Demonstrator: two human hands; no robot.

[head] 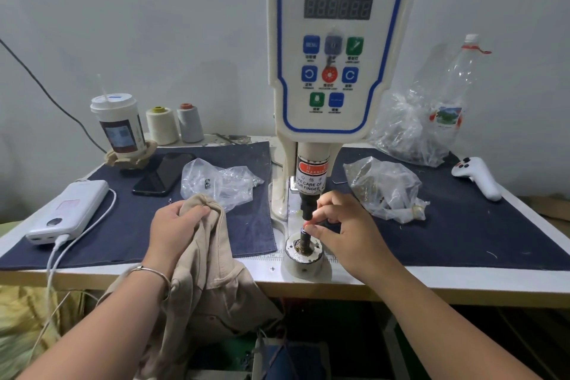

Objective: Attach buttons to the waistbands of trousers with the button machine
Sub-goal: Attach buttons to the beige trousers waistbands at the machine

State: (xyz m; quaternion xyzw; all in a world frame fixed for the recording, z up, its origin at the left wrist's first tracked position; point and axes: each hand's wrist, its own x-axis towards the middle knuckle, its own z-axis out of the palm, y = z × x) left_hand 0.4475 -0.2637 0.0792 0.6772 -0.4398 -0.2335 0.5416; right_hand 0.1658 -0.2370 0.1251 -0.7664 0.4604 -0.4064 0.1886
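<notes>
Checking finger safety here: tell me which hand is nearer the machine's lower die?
Right. The right hand has its fingers at the lower die; the left hand grips the trousers off to its left.

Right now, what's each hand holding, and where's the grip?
Left hand grips the beige trousers by a bunched top edge. Right hand has its fingertips at the machine's lower die; whether they pinch a button cannot be told.

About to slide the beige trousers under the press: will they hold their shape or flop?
Probably floppy: the beige trousers bunch in the left hand and drape over the table edge. The hanging part may drag them down. Likely light.
</notes>
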